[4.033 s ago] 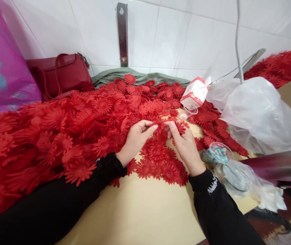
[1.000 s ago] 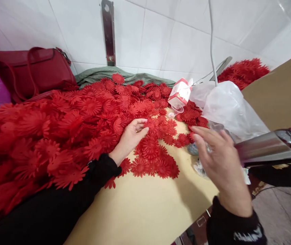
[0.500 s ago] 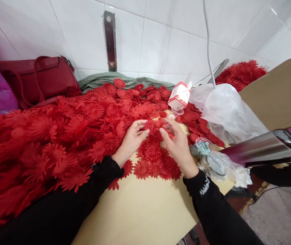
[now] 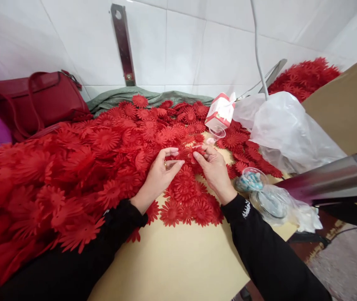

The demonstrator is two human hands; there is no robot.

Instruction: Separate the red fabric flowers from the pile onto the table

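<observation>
Between my two hands, over the table, is a red artificial flower layer (image 4: 187, 152) with thin petals; it blends with the red pieces behind it. My right hand (image 4: 213, 167) pinches its right side between thumb and fingers. On the other side, my left hand (image 4: 161, 172), with a ring on one finger, curves close to the petals. A gap shows between its thumb and index finger. Below the hands lies a small spread of red flower layers (image 4: 186, 198). A large heap of the same layers (image 4: 68, 167) fills the left side, close to my left sleeve.
A tissue box (image 4: 220, 112) stands beyond my right hand. To the right are a clear cup with blue-and-white bits (image 4: 251, 180), clear plastic bags (image 4: 291, 125) and a metallic purple flask (image 4: 325, 177). A red handbag (image 4: 37, 102) sits at the back left against the tiled wall.
My right fingers have closed from a spread pose into a pinch on the flower layer. My left hand keeps nearly the same shape. The view has shifted slightly.
</observation>
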